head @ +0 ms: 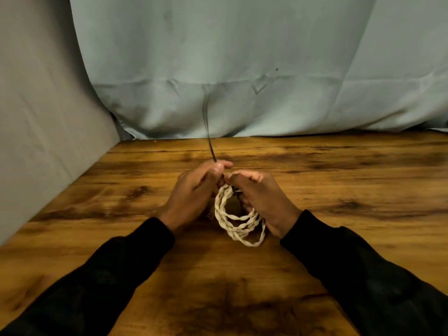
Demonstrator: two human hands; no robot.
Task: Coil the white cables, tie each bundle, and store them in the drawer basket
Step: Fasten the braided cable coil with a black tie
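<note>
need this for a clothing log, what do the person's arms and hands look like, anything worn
Both arms are in long black sleeves, the left sleeve and right sleeve, plain, with no markings visible, ending at the wrists. The left hand and right hand are bare: no gloves, and no rings or watch that this view shows.

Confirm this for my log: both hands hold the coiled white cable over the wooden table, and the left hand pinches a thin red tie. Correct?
Not quite: the tie is black, not red, as the head view shows. The rest stands: the left hand pinches the thin tie, and both it and the right hand hold the coiled white cable over the wooden table.
</note>
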